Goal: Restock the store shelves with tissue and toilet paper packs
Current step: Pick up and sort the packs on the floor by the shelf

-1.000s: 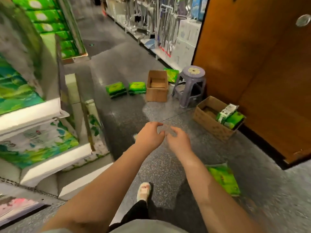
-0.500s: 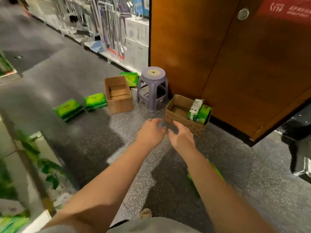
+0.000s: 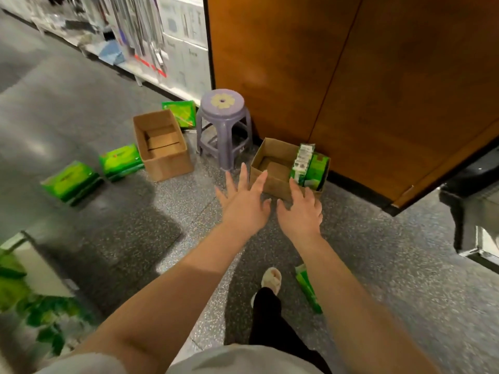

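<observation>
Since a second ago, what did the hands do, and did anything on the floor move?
Both hands spread their fingers and reached forward: the left hand and right hand now hover in front of the cardboard box with green packs, holding nothing. The view turned away from the shelves. The purple stool, empty box and floor packs stayed put.

Both forearms are seen bare from elbow to wrist; no sleeve, watch or ring is visible on the left hand [image 3: 244, 205] or the right hand [image 3: 301, 211]. A light grey garment [image 3: 216, 360] is worn on the torso. Black trousers [image 3: 272, 319] and a pale open-toed slipper [image 3: 271, 278] are worn below.
</observation>
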